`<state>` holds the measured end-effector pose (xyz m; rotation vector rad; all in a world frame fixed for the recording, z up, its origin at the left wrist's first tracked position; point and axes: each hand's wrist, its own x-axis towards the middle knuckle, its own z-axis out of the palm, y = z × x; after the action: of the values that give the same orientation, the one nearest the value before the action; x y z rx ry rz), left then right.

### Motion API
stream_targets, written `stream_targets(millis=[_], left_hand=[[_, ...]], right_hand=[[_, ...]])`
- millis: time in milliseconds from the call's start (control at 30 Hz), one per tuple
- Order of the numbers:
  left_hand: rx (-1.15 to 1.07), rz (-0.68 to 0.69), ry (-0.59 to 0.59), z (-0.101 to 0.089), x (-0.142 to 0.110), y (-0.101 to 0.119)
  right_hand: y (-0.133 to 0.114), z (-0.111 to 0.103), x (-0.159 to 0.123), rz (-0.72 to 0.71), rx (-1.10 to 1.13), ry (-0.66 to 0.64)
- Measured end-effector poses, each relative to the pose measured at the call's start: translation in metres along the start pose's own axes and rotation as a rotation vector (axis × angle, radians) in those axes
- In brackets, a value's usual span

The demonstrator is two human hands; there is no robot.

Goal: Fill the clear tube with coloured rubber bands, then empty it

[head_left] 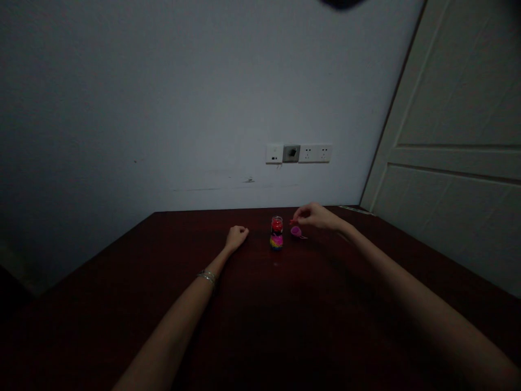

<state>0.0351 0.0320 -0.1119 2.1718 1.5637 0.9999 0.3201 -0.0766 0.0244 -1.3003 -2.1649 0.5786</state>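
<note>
Right hand (313,216) pinching small red piece (292,221), pink cup (296,232) near it, colourful jar (277,228) farther left

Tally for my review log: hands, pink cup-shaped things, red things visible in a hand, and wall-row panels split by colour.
Hands: 2 (left hand, right hand)
Pink cup-shaped thing: 1
Red thing in right hand: 1
White panels: 3
Grey panel: 1
Total: 8

- Left hand (236,238), near centre of the frame: bare.
- Around the left forearm (175,326), lower left: narrow silvery bracelet (207,276), seemingly several thin bands, details too dim to tell.
- Right hand (319,217), right of centre: bare.
- Right forearm (407,279), lower right: uncovered, slim, tapering towards the wrist.
</note>
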Motion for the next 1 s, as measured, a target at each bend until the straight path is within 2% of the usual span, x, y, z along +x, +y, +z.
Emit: stream_targets(millis=[67, 167, 333, 567, 1000], left_hand=[[-0.009, -0.001, -0.002, -0.001, -0.001, 0.0], [-0.016, -0.013, -0.014, -0.002, -0.002, 0.002], [-0.019, -0.026, -0.019, -0.005, -0.003, 0.004], [0.013, -0.018, 0.002, -0.004, -0.005, 0.006], [0.013, -0.022, -0.004, -0.003, -0.004, 0.004]], right_hand=[[-0.014, -0.004, 0.018, -0.044, -0.03, 0.016], [-0.029, 0.0, 0.04, -0.062, -0.13, -0.027], [-0.032, 0.016, 0.059, -0.052, -0.252, -0.148], [-0.024, 0.023, 0.06, -0.03, -0.285, -0.148], [-0.039, 0.023, 0.057, 0.009, -0.277, -0.104]])
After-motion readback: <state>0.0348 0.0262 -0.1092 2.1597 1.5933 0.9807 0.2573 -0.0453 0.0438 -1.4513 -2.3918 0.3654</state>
